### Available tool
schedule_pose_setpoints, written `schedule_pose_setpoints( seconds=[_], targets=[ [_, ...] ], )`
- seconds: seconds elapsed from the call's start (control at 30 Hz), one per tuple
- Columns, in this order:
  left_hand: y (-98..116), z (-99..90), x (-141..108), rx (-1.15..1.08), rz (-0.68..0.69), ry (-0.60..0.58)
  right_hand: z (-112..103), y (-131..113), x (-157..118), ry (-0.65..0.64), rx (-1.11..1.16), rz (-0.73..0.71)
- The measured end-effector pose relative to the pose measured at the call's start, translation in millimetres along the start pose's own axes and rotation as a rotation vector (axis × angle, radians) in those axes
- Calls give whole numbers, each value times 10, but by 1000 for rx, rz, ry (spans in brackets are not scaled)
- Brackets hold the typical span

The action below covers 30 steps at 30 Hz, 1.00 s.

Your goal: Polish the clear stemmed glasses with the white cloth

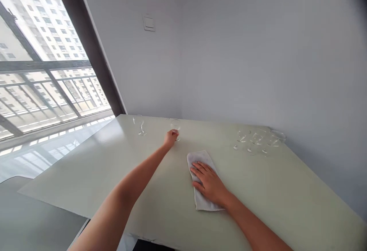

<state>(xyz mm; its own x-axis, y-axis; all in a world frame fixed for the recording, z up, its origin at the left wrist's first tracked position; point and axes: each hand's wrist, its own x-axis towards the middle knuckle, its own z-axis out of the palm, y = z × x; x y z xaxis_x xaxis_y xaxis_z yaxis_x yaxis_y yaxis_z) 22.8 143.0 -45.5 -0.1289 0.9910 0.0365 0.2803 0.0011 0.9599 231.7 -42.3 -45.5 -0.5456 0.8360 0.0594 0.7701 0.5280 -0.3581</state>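
The left hand (pixel 171 138) is far out on the bench (pixel 71 174), at about 12 o'clock from the person. Its fingers are pulled in narrow around a clear stemmed glass (pixel 175 127). The hand hides part of the glass, but it looks like the hand is holding it.

The right hand (pixel 208 182) is open and lies flat, with its fingers spread. It presses on a folded white towel (pixel 201 201), which lies near the middle of the bench. The towel has no glass on it.

Four more clear glasses stand on the bench with no hand on them. One stemmed glass (pixel 139 125) stands alone at about 11 o'clock from the towel, near the far edge. Three stemmed glasses (pixel 242 137), (pixel 258 138), (pixel 276 138) stand close together at about 2 o'clock from the towel, by the wall.

So, of the five glasses that can be seen, one is in a hand and four are not. A big window (pixel 51 63) is at 10 o'clock, and a wall switch (pixel 148 23) is at 12 o'clock.
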Motion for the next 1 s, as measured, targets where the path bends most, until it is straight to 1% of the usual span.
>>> schedule_pose_setpoints(
  seconds=[0.1, 0.17, 0.2, 0.27, 0.3, 0.37, 0.43, 0.5, 0.6, 0.73, 0.8, 0.9, 0.97, 1.0],
  targets=[
    [-185, -727, -16, 1, -25, 137, 49, 17, 16, 1, -16, -2],
    [-289, -1128, -39, -3, -41, 220, 79, 30, 22, 8, -24, -7],
    [-331, -1298, -48, -6, -50, 253, 91, 35, 23, 13, -27, -10],
    [-399, -1574, -55, -14, -69, 298, 104, 40, 21, 22, -33, -15],
    [-426, -1680, -54, -20, -79, 313, 106, 41, 20, 25, -37, -16],
    [-468, -1834, -43, -35, -97, 328, 106, 43, 19, 28, -43, -15],
    [-498, -1919, -25, -51, -111, 330, 105, 44, 20, 28, -46, -15],
    [-516, -1950, -3, -62, -118, 330, 104, 46, 23, 22, -46, -16],
    [-510, -1939, 29, -63, -123, 337, 102, 47, 28, 8, -44, -9],
    [-430, -1915, 20, -21, -146, 357, 107, 54, 31, 0, -39, -3],
    [-372, -1919, -45, 24, -158, 409, 115, 61, 30, 6, -36, -7],
    [-296, -1882, -238, 111, -162, 574, 117, 58, 28, 22, -26, -16],
    [-260, -1760, -402, 156, -141, 659, 94, 35, 23, 33, -18, -17],
    [-242, -1657, -481, 169, -122, 660, 72, 17, 20, 38, -14, -17]
  ],
)
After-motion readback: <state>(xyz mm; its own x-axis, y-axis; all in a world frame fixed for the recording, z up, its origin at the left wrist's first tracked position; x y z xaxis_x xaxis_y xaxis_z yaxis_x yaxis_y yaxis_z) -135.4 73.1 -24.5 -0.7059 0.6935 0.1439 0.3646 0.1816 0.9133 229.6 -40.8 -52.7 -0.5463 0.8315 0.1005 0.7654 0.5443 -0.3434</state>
